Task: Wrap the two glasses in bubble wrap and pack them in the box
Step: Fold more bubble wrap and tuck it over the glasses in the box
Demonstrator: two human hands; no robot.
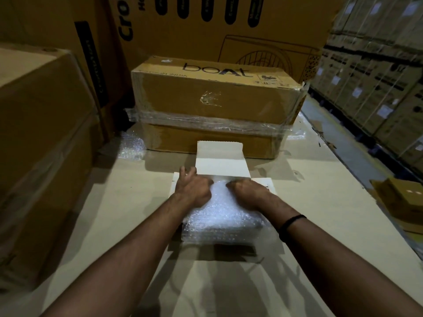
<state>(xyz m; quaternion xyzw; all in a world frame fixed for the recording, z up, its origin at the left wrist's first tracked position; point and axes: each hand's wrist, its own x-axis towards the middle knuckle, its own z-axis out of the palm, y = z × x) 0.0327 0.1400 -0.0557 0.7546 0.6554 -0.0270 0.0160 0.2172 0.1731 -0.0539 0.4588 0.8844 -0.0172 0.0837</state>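
Note:
A bundle of bubble wrap (219,216) lies in the open white box (267,184), whose back flap (219,154) stands up behind it. No glass shows through the wrap. My left hand (193,188) is on the bundle's far left corner; its thumb side digs into the wrap while two fingers stretch toward the flap. My right hand (247,191) grips the bundle's far right edge with its fingers curled down out of sight.
A taped brown "boat" carton (215,97) stands right behind the white box. A loose piece of bubble wrap (132,145) lies to the left of it. A tall carton (41,133) walls the left side; a small brown box (402,200) sits at right.

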